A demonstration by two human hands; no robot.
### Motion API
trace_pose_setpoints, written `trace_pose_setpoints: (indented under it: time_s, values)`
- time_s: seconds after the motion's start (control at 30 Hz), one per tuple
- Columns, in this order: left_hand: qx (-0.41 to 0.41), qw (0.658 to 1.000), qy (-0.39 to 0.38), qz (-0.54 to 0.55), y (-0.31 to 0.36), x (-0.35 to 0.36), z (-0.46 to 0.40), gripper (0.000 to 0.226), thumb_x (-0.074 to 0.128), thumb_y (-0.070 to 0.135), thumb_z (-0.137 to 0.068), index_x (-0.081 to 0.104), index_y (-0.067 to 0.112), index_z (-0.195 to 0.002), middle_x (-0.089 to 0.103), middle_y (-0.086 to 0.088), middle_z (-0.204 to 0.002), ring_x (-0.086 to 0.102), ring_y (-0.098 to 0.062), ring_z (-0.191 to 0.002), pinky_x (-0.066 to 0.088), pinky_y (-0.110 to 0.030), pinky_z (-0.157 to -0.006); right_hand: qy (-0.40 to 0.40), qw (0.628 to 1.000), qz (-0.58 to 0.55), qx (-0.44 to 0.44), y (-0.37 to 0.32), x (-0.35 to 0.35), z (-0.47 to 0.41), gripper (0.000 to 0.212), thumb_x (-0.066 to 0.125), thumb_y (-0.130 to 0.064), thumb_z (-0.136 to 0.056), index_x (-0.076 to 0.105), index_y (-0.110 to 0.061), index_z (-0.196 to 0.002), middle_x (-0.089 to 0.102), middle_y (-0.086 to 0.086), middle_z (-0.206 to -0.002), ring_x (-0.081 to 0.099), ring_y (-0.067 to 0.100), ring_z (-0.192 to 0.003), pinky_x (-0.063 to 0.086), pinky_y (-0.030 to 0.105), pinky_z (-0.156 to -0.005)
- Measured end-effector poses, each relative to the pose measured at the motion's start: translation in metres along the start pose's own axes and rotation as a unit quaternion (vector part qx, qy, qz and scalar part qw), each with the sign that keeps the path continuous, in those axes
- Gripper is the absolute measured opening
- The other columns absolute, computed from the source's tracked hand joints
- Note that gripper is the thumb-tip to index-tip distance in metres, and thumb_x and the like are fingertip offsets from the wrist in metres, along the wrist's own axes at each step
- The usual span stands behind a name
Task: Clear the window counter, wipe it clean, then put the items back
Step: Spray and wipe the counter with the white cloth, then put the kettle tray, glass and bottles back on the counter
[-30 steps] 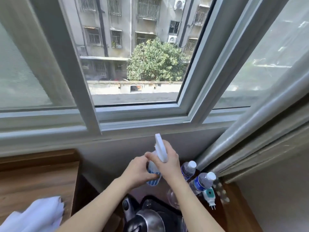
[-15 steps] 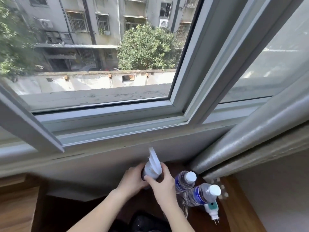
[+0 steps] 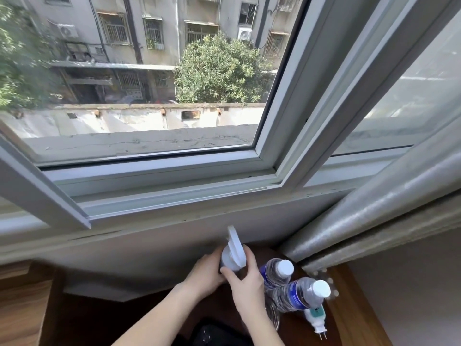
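A white spray bottle (image 3: 233, 253) stands low against the grey wall under the window, seen from above with its trigger head pointing up. My left hand (image 3: 207, 273) grips the bottle's body from the left. My right hand (image 3: 245, 280) curls around its neck from the right, thumb in front. Just to the right stand two clear water bottles with white caps and blue labels, one (image 3: 277, 270) near my right hand and one (image 3: 301, 294) further right. A white and teal plug-in device (image 3: 315, 320) lies beside them on the dark wooden counter (image 3: 354, 308).
The grey window sill (image 3: 174, 216) runs across above the hands, with the sliding window frame (image 3: 287, 136) behind it. A silver-grey curtain (image 3: 374, 221) hangs at the right. A dark object (image 3: 214, 333) sits at the bottom edge. A lighter wooden surface (image 3: 22, 308) is at the left.
Both hands lowered the spray bottle from in front of the wall down to the counter beside the water bottles. My view tilted up and right; the kettle and white cloth left the frame.
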State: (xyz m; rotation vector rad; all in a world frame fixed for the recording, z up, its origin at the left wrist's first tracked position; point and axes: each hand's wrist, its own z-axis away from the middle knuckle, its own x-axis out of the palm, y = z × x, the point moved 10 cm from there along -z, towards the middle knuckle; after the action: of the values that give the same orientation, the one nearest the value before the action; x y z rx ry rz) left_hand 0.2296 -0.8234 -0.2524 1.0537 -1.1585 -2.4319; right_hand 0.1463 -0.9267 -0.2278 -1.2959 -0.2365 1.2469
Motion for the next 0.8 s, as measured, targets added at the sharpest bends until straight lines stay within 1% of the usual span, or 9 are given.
trace_pose_setpoints:
  time_s: [0.1, 0.23, 0.3, 0.37, 0.4, 0.47, 0.57, 0.67, 0.8]
  values:
    - [-0.009, 1.0, -0.005, -0.013, 0.0, -0.003, 0.006, 0.075, 0.067, 0.043, -0.069, 0.039, 0.035, -0.138, 0.061, 0.011, -0.13, 0.058, -0.017, -0.119, 0.049, -0.031, -0.093, -0.014, 1.0, 0.022, 0.017, -0.002, 0.001, 0.004, 0.086, 0.084, -0.023, -0.077, 0.04, -0.025, -0.15, 0.059, -0.003, -0.138, 0.053, 0.017, -0.13, 0.04, 0.026, -0.102]
    - [-0.042, 0.997, 0.011, -0.057, -0.007, -0.022, 0.02, 0.088, 0.079, 0.039, -0.068, 0.037, 0.021, -0.143, 0.055, -0.004, -0.139, 0.051, -0.024, -0.127, 0.045, -0.031, -0.097, -0.026, 0.997, 0.055, 0.056, -0.005, -0.003, 0.013, 0.095, 0.082, -0.033, -0.08, 0.028, -0.014, -0.156, 0.05, 0.007, -0.149, 0.044, 0.026, -0.139, 0.035, 0.033, -0.109]
    - [-0.057, 0.996, 0.024, -0.068, -0.012, -0.036, 0.034, 0.095, 0.079, 0.04, -0.071, 0.03, 0.019, -0.15, 0.047, -0.006, -0.146, 0.044, -0.024, -0.134, 0.039, -0.03, -0.105, -0.025, 0.993, 0.074, 0.085, -0.003, -0.006, 0.024, 0.088, 0.08, -0.038, -0.08, 0.036, -0.011, -0.15, 0.054, 0.01, -0.145, 0.048, 0.028, -0.136, 0.039, 0.035, -0.108]
    - [-0.061, 0.994, 0.038, -0.077, -0.016, -0.052, 0.053, 0.091, 0.077, 0.038, -0.074, 0.031, 0.02, -0.151, 0.045, -0.004, -0.149, 0.041, -0.022, -0.137, 0.035, -0.028, -0.109, -0.023, 0.991, 0.087, 0.095, -0.007, -0.008, 0.037, 0.066, 0.08, -0.038, -0.08, 0.049, -0.01, -0.131, 0.062, 0.008, -0.127, 0.055, 0.028, -0.125, 0.042, 0.035, -0.099]
    - [-0.059, 0.994, 0.048, -0.082, -0.017, -0.061, 0.064, 0.088, 0.077, 0.037, -0.075, 0.034, 0.021, -0.149, 0.046, -0.002, -0.149, 0.042, -0.021, -0.137, 0.035, -0.027, -0.109, -0.022, 0.991, 0.091, 0.091, -0.013, -0.009, 0.044, 0.057, 0.08, -0.036, -0.08, 0.051, -0.012, -0.122, 0.062, 0.005, -0.119, 0.057, 0.027, -0.12, 0.042, 0.033, -0.095]
    - [-0.054, 0.992, 0.077, -0.084, -0.018, -0.082, 0.088, 0.08, 0.076, 0.035, -0.073, 0.04, 0.024, -0.145, 0.049, 0.001, -0.146, 0.044, -0.018, -0.134, 0.036, -0.028, -0.109, -0.02, 0.993, 0.098, 0.066, -0.032, -0.007, 0.058, 0.05, 0.079, -0.034, -0.08, 0.052, -0.014, -0.117, 0.057, 0.003, -0.114, 0.056, 0.025, -0.118, 0.04, 0.032, -0.092]
    - [-0.048, 0.988, 0.128, -0.077, -0.022, -0.117, 0.133, 0.069, 0.075, 0.032, -0.074, 0.048, 0.026, -0.138, 0.053, 0.006, -0.14, 0.047, -0.014, -0.131, 0.037, -0.028, -0.108, -0.035, 0.992, 0.125, -0.005, -0.075, 0.01, 0.081, 0.052, 0.076, -0.034, -0.083, 0.052, -0.012, -0.125, 0.053, 0.004, -0.124, 0.053, 0.024, -0.12, 0.038, 0.032, -0.098]
    - [-0.045, 0.979, 0.187, -0.07, -0.033, -0.156, 0.186, 0.059, 0.074, 0.031, -0.074, 0.055, 0.027, -0.129, 0.058, 0.007, -0.13, 0.052, -0.013, -0.123, 0.039, -0.029, -0.104, -0.07, 0.985, 0.127, -0.088, -0.124, 0.044, 0.114, 0.048, 0.074, -0.032, -0.084, 0.053, -0.013, -0.123, 0.052, 0.002, -0.122, 0.052, 0.022, -0.119, 0.04, 0.034, -0.101]
    - [-0.054, 0.966, 0.244, -0.071, -0.063, -0.204, 0.258, 0.053, 0.074, 0.032, -0.073, 0.059, 0.027, -0.123, 0.063, 0.007, -0.119, 0.055, -0.013, -0.113, 0.042, -0.027, -0.097, -0.115, 0.963, 0.145, -0.197, -0.18, 0.103, 0.177, 0.048, 0.076, -0.03, -0.084, 0.055, -0.011, -0.124, 0.053, 0.003, -0.119, 0.053, 0.02, -0.116, 0.04, 0.032, -0.102]
